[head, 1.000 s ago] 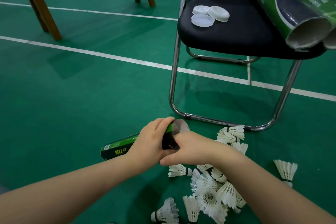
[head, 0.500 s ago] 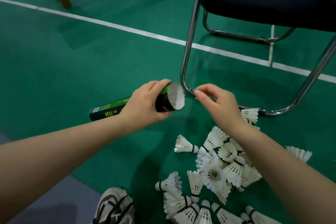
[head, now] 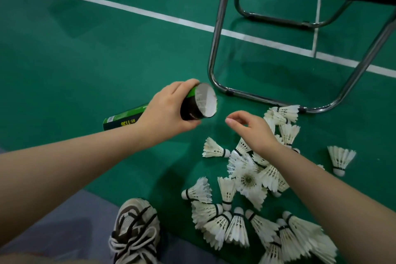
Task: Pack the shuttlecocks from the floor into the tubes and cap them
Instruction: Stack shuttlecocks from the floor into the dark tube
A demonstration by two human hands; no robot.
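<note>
Left hand [head: 169, 111]: fingers and thumb wrapped round the tube [head: 192, 109], close to its open end. The tube is a stiff cylinder, glossy green and black outside with yellow print and a pale matt lining inside. It lies tilted, with the round uncapped mouth turned toward my right hand and the far end running out past my left wrist. I can't tell if that end touches the floor. Inside the mouth, on the side nearest my left fingers, white ribbed feather texture shows.

Right hand [head: 255, 133]: hovers just right of the tube mouth, apart from it. The fingers are loosely curled, thumb tip near forefinger, nothing between them.

Shuttlecocks [head: 248, 178]: a loose heap on the floor under and nearer me than my right hand. White feather skirts, ribbed quills, dark bands, rounded cork heads, pointing every way. One lone shuttlecock [head: 340, 158] stands on its cork well right of my right wrist.

Edges: the chrome chair frame [head: 216, 49] is smooth round tubing. Its floor rail runs just beyond both hands, with the nearest bend just past the tube mouth. A few shuttlecocks lie against the rail beyond my right hand.

Room: the green floor [head: 85, 60], smooth with a slight sheen, spreads beyond and left of my left hand up to a white painted line [head: 128, 8]. Below my left forearm sits my laced mesh shoe [head: 135, 229], at the edge of a grey patch [head: 53, 221].
</note>
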